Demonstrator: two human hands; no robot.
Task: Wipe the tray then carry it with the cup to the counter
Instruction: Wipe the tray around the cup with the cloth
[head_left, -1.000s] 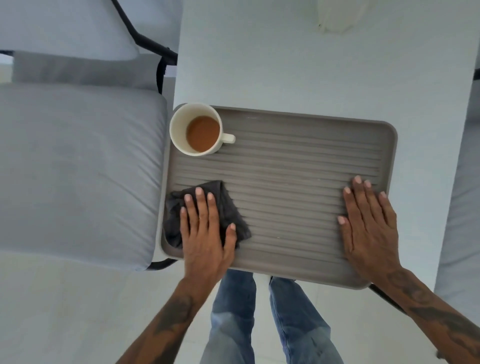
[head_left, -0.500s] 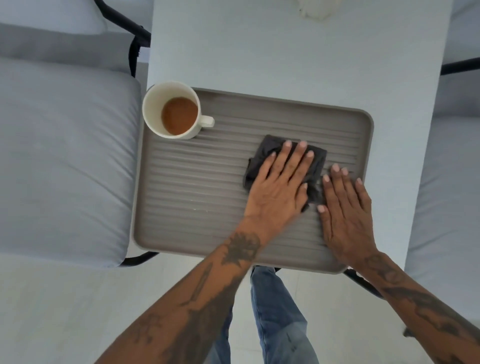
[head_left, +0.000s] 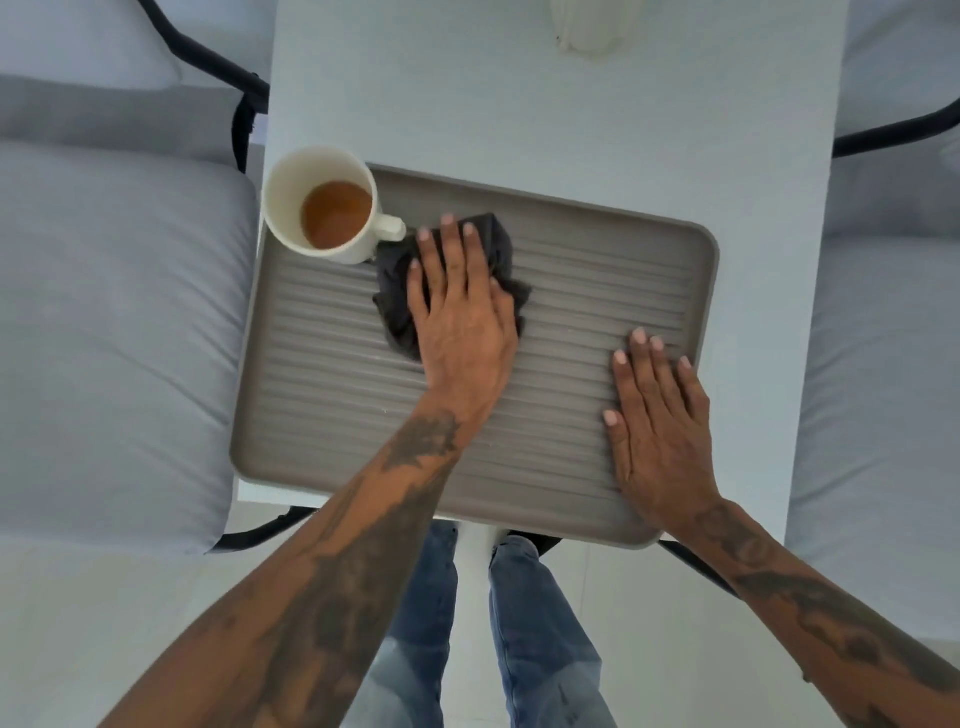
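Note:
A grey ribbed tray (head_left: 597, 270) lies on a narrow white table (head_left: 545, 114). In the tray's far left corner stands a cream cup (head_left: 324, 205) holding brown liquid, its handle pointing right. My left hand (head_left: 460, 312) presses a dark grey cloth (head_left: 397, 296) flat on the tray just right of the cup; the cloth's edge lies next to the handle. My right hand (head_left: 657, 421) rests palm down on the tray's near right part, fingers spread, holding nothing.
Grey cushioned chairs (head_left: 114, 332) with black frames flank the table on both sides. A pale object (head_left: 587, 26) sits at the table's far edge. The tray's near edge overhangs the table. My jeans-clad legs (head_left: 498, 634) show below.
My left hand slid the cloth from the tray's near left to its right side, then back left and up toward the cup. My right hand stayed flat on the tray's right part.

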